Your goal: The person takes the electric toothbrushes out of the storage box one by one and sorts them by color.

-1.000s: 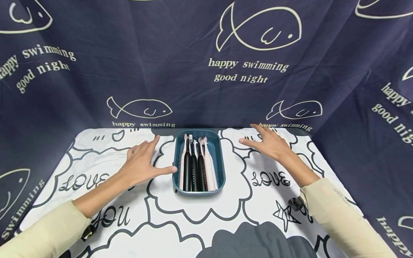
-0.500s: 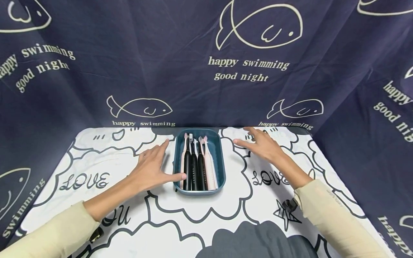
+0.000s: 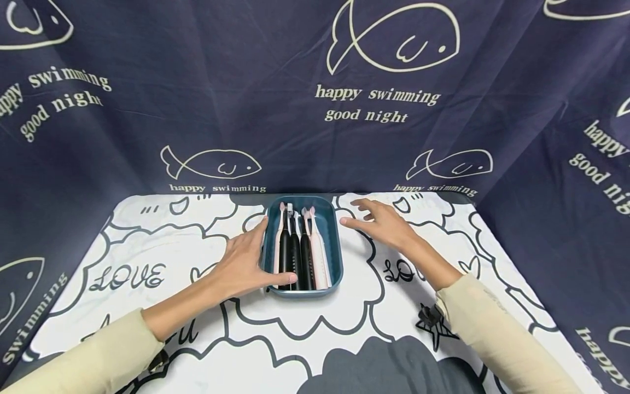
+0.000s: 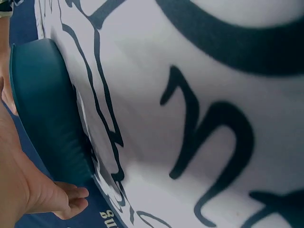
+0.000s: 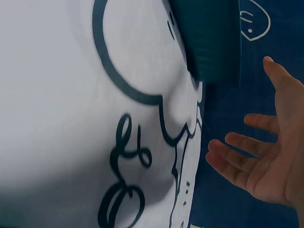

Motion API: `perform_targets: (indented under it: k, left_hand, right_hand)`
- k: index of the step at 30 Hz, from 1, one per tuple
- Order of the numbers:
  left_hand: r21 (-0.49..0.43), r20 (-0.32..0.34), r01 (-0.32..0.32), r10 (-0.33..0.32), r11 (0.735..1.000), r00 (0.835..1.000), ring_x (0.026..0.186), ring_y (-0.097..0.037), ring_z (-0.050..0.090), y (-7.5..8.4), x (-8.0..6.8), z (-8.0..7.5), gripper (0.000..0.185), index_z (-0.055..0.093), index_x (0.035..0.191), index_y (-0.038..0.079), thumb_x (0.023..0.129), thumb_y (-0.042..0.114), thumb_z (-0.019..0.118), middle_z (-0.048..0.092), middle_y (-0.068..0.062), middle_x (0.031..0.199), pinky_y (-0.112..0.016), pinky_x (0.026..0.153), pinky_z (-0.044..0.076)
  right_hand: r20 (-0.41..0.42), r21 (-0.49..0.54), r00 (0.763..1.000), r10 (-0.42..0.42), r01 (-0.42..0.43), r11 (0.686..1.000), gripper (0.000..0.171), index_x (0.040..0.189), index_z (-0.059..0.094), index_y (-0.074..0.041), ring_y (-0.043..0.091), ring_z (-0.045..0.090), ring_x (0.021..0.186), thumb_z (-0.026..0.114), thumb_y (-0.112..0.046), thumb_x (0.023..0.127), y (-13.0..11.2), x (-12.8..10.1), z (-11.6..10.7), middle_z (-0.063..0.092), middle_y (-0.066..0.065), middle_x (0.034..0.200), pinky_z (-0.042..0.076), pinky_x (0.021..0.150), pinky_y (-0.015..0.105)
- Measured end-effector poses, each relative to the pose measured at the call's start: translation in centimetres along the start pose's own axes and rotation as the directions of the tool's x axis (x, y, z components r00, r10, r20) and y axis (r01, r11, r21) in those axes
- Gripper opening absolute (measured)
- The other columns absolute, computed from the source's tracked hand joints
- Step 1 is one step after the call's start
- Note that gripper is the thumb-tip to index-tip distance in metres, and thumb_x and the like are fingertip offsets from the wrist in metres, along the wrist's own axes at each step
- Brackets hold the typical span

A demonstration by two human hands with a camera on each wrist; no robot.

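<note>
A blue-green rectangular bin (image 3: 336,257) with rounded corners stands at the far middle of the table. Inside it lie several electric toothbrushes, black (image 3: 295,262) and pale pink (image 3: 319,262), side by side with their heads toward the back. My left hand (image 3: 243,265) is at the bin's left side, thumb stretched over its front left corner and across the toothbrushes in the head view. My right hand (image 3: 386,224) hovers right of the bin, thumb and fingers spread, a small gap from the rim. In the right wrist view that hand (image 5: 266,152) holds nothing.
The table is covered by a white cloth (image 3: 197,372) with black cloud drawings and lettering. A dark blue fabric (image 3: 290,109) with fish prints hangs behind the bin and along both sides.
My left hand has moved right, its thumb now farther over the bin. My right hand has come left toward the bin's right side. The bin and toothbrushes have stayed in place.
</note>
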State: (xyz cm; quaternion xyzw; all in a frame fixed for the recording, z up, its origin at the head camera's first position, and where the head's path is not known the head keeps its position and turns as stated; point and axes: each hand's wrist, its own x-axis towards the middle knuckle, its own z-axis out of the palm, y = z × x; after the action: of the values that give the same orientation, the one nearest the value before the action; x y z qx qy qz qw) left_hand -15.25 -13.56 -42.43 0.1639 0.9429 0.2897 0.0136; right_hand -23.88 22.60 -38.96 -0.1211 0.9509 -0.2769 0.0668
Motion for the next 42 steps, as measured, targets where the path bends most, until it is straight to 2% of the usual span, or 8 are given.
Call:
perform_targets:
  k: [11,17,25,29,34,36,39,42]
  left_hand:
    - [-0.073,0.029,0.024,-0.022,0.997,0.999,0.165,-0.052,0.040,0.5,0.3,0.9,0.161,0.003,0.183,0.010,0.072,0.087,0.089,0.027,-0.020,0.187,-0.079,0.130,0.031]
    - [-0.158,0.046,0.041,-0.034,0.987,0.998,0.158,-0.053,0.049,0.7,0.3,1.0,0.171,-0.007,0.183,0.017,0.065,0.084,0.096,0.036,-0.027,0.181,-0.074,0.123,0.046]
    - [-0.219,0.097,0.054,-0.033,0.974,0.995,0.158,-0.052,0.050,0.2,0.3,1.4,0.176,-0.017,0.182,0.024,0.063,0.078,0.102,0.019,-0.024,0.188,-0.072,0.122,0.048]
    - [-0.207,0.134,0.093,-0.066,0.974,0.989,0.162,-0.054,0.044,0.2,0.3,1.4,0.177,-0.019,0.181,0.025,0.063,0.079,0.101,0.013,-0.024,0.189,-0.072,0.125,0.046]
    - [-0.168,0.164,0.126,-0.099,0.978,0.982,0.165,-0.055,0.039,0.3,0.3,1.5,0.178,-0.019,0.181,0.025,0.062,0.083,0.099,0.009,-0.024,0.190,-0.072,0.126,0.044]
    - [-0.161,0.167,0.126,-0.099,0.979,0.981,0.165,-0.055,0.038,0.4,0.3,1.5,0.178,-0.020,0.181,0.026,0.062,0.083,0.099,0.009,-0.024,0.190,-0.072,0.126,0.044]
    - [-0.155,0.174,0.129,-0.101,0.980,0.980,0.165,-0.055,0.038,0.4,0.3,1.5,0.177,-0.021,0.180,0.027,0.062,0.084,0.098,0.009,-0.024,0.190,-0.072,0.126,0.044]
    - [-0.153,0.178,0.135,-0.107,0.979,0.978,0.166,-0.055,0.037,0.4,0.2,1.4,0.177,-0.020,0.180,0.027,0.062,0.084,0.098,0.008,-0.024,0.190,-0.072,0.127,0.043]
  right_hand:
    - [0.019,0.107,0.995,-0.098,0.095,0.990,0.076,0.162,0.061,-0.024,0.036,0.075,0.133,0.073,-0.069,0.102,-1.9,0.2,1.7,0.066,0.016,0.159,0.059,0.109,0.059]
    - [0.026,0.145,0.992,-0.121,0.116,0.983,0.069,0.157,0.065,-0.022,0.037,0.075,0.134,0.076,-0.063,0.103,-2.7,0.3,2.5,0.060,0.010,0.168,0.061,0.108,0.060]
    - [0.056,0.197,0.987,-0.148,0.134,0.971,0.056,0.144,0.075,-0.015,0.045,0.069,0.139,0.077,-0.055,0.104,-3.3,0.5,4.0,0.060,0.015,0.159,0.059,0.114,0.059]
    - [0.051,0.209,0.988,-0.148,0.135,0.969,0.051,0.138,0.079,-0.013,0.040,0.064,0.141,0.080,-0.051,0.103,-3.5,0.8,4.7,0.062,0.015,0.153,0.054,0.120,0.058]
    - [0.042,0.186,0.989,-0.141,0.131,0.974,0.046,0.131,0.081,-0.011,0.035,0.061,0.125,0.082,-0.046,0.102,-3.6,1.0,5.4,0.063,0.020,0.148,0.054,0.108,0.055]
    - [0.046,0.178,0.990,-0.135,0.125,0.976,0.045,0.130,0.081,-0.010,0.038,0.060,0.129,0.081,-0.045,0.102,-3.6,1.0,5.6,0.059,0.025,0.153,0.054,0.106,0.056]
    - [0.052,0.174,0.991,-0.126,0.115,0.978,0.045,0.130,0.081,-0.010,0.045,0.056,0.146,0.080,-0.046,0.103,-3.7,1.1,5.9,0.052,0.031,0.163,0.054,0.111,0.061]
    - [0.047,0.182,0.990,-0.132,0.122,0.976,0.043,0.127,0.082,-0.013,0.051,0.041,0.163,0.078,-0.048,0.103,-3.5,1.4,6.4,0.046,0.036,0.168,0.048,0.122,0.067]
